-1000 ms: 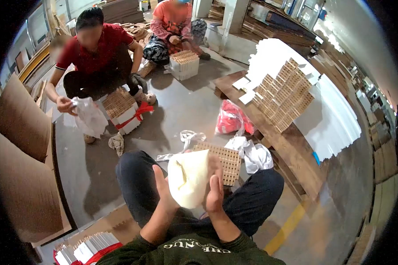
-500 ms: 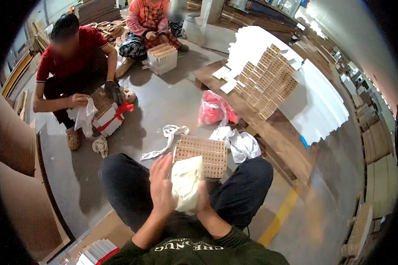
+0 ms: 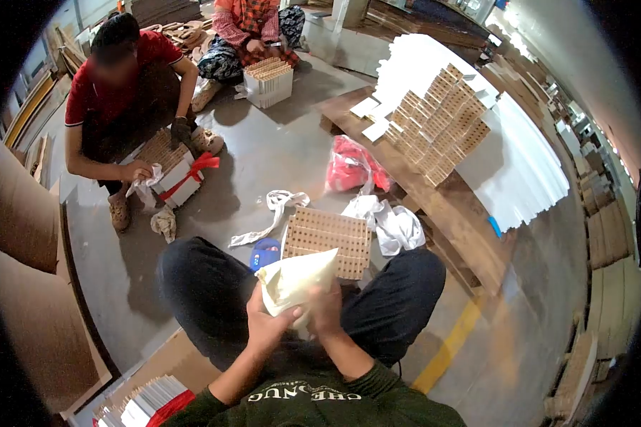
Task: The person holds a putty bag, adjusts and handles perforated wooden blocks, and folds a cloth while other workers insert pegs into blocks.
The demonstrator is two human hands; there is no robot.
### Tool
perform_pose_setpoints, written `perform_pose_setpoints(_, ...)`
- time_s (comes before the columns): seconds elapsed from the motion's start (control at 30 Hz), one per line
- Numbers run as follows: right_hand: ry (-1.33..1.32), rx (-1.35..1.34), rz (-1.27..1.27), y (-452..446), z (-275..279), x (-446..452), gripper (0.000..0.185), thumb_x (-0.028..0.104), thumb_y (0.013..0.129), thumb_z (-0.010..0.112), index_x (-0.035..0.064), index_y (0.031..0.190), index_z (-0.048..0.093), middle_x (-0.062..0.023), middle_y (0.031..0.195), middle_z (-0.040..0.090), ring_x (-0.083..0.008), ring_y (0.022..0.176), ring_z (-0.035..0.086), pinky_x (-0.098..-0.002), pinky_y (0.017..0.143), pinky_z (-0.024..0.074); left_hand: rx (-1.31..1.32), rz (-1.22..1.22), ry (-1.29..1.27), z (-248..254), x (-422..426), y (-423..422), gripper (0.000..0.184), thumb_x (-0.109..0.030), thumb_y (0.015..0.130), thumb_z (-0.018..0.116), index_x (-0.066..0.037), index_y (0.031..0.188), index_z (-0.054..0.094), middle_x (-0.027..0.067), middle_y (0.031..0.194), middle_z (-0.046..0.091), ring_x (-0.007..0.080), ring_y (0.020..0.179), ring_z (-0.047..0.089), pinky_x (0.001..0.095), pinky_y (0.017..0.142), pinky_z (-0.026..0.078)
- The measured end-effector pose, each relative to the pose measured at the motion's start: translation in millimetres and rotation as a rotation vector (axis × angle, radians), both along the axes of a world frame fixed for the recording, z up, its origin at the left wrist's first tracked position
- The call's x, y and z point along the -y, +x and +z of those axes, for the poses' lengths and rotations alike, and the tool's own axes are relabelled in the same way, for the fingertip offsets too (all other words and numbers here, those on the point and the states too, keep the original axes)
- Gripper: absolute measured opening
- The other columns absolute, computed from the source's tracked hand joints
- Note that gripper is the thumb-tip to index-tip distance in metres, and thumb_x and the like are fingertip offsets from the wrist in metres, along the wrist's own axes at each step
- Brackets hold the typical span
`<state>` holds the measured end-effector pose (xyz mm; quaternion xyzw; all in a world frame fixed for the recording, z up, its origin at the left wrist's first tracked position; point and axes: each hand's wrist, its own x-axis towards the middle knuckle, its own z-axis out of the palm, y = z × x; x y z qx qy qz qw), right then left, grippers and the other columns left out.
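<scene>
Over my lap I hold a pale cream packet (image 3: 295, 277), soft and slightly crumpled, tilted with one corner pointing up to the right. My left hand (image 3: 269, 320) grips its lower left side, thumb across the front. At the lower right edge my right hand (image 3: 325, 309) is closed against the packet, its fingers smeared by motion. Just beyond stands a block of boards with rows of holes (image 3: 327, 238), between my knees. A blue slipper (image 3: 266, 253) shows to the left of that block.
White cloth strips (image 3: 271, 220) and white cloth (image 3: 397, 229) lie around the block, with a clear bag of red material (image 3: 352, 165) behind. Stacked perforated pieces (image 3: 438, 124) rest on a brown board (image 3: 441, 220) at right. Two co-workers handle similar bundles, one wiping a bundle (image 3: 181, 186) with cloth.
The packet has turned and tilted, and my left hand has gone from flat beside it to gripping its lower side. The slipper has come into view. The co-worker's cloth moved lower onto the bundle.
</scene>
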<state>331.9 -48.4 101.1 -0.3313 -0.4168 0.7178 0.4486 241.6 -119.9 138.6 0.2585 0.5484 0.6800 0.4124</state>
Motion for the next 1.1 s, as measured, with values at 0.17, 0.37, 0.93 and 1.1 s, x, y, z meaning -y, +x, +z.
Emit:
perform_pose_setpoints(0.17, -0.098, -0.111, 0.004, 3.1, 14.4, 0.7, 0.069, 0.038, 0.07, 0.076, 0.0026, 0.119, 0.042, -0.0067, 0.105, 0.053, -0.0173, 0.095, 0.052, -0.0328, 0.083, 0.0442, 0.042, -0.032, 0.08, -11.4, -1.2, -4.7, 0.073, -0.019, 0.062, 0.079, 0.004, 0.122, 0.044, 0.0095, 0.114, 0.055, 0.0166, 0.103, 0.054, 0.0304, 0.09, 0.043)
perform_pose_setpoints(0.37, -0.053, -0.117, 0.018, 1.3, 20.0, 0.2, 0.059, 0.029, 0.079, 0.069, 0.0024, 0.123, 0.04, -0.0084, 0.111, 0.051, -0.0181, 0.099, 0.051, -0.033, 0.086, 0.0431, 0.043, -0.143, 0.027, -15.9, -11.1, -8.6, 0.073, -0.022, 0.058, 0.084, 0.004, 0.117, 0.048, 0.0086, 0.109, 0.06, 0.0179, 0.097, 0.058, 0.0304, 0.088, 0.045)
perform_pose_setpoints(0.93, -0.003, -0.025, -0.038, 4.9, 16.8, -8.2, 0.043, 0.023, 0.092, 0.047, -0.0009, 0.127, 0.038, -0.0091, 0.114, 0.05, -0.0175, 0.104, 0.048, -0.0324, 0.093, 0.0363, -0.136, 0.083, -0.009, -1.1, -9.3, 8.0, 0.057, -0.002, 0.065, 0.077, 0.002, 0.114, 0.05, 0.0078, 0.106, 0.061, 0.0163, 0.095, 0.059, 0.0306, 0.086, 0.047)
perform_pose_setpoints(1.1, 0.101, -0.081, -0.052, -1.8, 35.0, -14.7, 0.056, 0.022, 0.09, 0.046, 0.0, 0.137, 0.024, -0.0158, 0.131, 0.04, -0.0216, 0.116, 0.041, -0.0356, 0.101, 0.0294, -0.099, 0.113, -0.083, -2.8, -11.6, 1.1, 0.049, 0.0, 0.067, 0.072, 0.004, 0.112, 0.052, 0.0086, 0.102, 0.062, 0.015, 0.089, 0.06, 0.028, 0.081, 0.048)
